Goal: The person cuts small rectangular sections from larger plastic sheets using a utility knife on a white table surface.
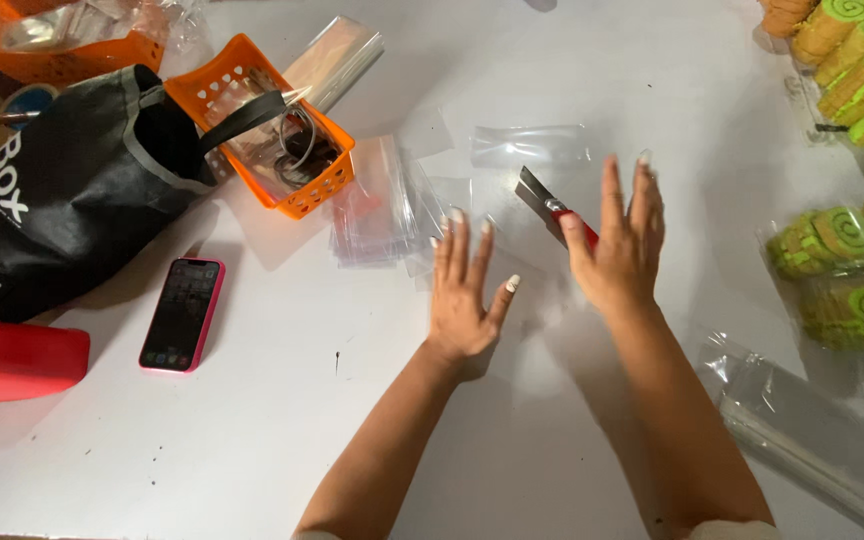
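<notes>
the right hand (620,250) holds a small cutter (552,208) with a red handle and a grey blade. the thumb presses the red handle against the palm, and the other fingers (644,195) stick out straight and spread. the blade points up and to the left, away from the person. the left hand (462,290) lies flat with its fingers spread wide, and it holds nothing. its fingertips (455,216) rest on a clear plastic sheet (492,240) near the middle of the table (252,440). the two hands are just beside each other, and the cutter is between them, a bit further up.

more clear plastic bags (377,200) lie in a loose pile to the left of the left hand. one folded clear bag (530,145) lies just above the cutter. an orange basket (272,125) stands near the far left corner, tilted, with dark things inside. a black bag (82,190) leans next to it. a phone in a pink case (183,314) lies flat toward the left edge. a red tape holder (14,362) sits at the left edge. green and brown roll cakes (852,60) are at the far right corner, and more wrapped roll cakes (847,270) lie at the right edge. a long pack of clear bags (812,435) lies near the right near corner.
</notes>
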